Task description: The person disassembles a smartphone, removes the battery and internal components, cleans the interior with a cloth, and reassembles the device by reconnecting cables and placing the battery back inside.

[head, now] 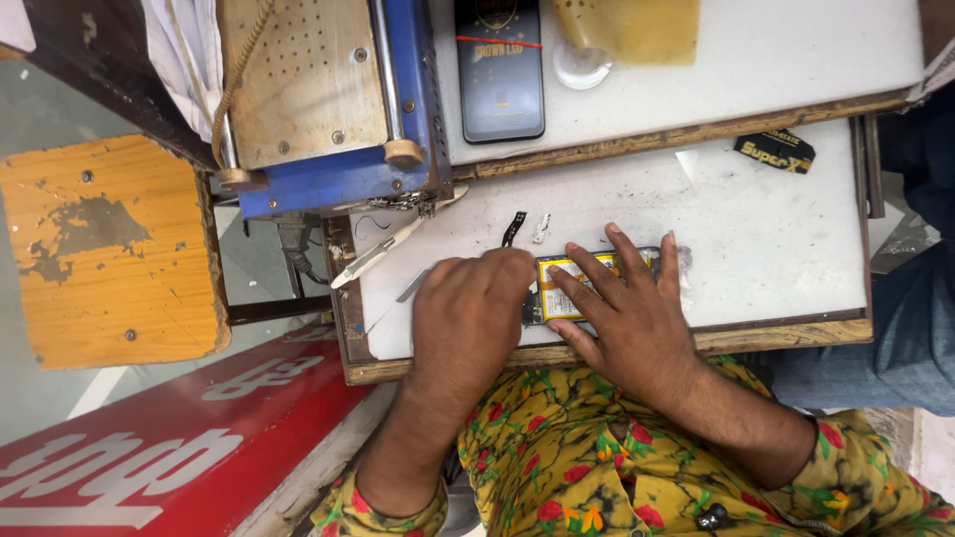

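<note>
An opened phone [553,290] with a yellow battery lies on the white work board [776,239] near its front edge. My right hand [627,308] lies flat on it, fingers spread over the battery. My left hand [468,318] is curled at the phone's left end, its fingertips against the edge; whether it grips a small tool is hidden. A small black flex strip [513,228] and a small white part [540,229] lie just beyond the phone.
A white-handled knife [383,251] and metal tweezers [411,286] lie left of my hands. A blue machine with a perforated plate [318,89] stands at the back left. Behind are a dark phone [499,68], a yellowed sheet [632,28], a black packet [775,151]. An orange stool [99,249] stands left.
</note>
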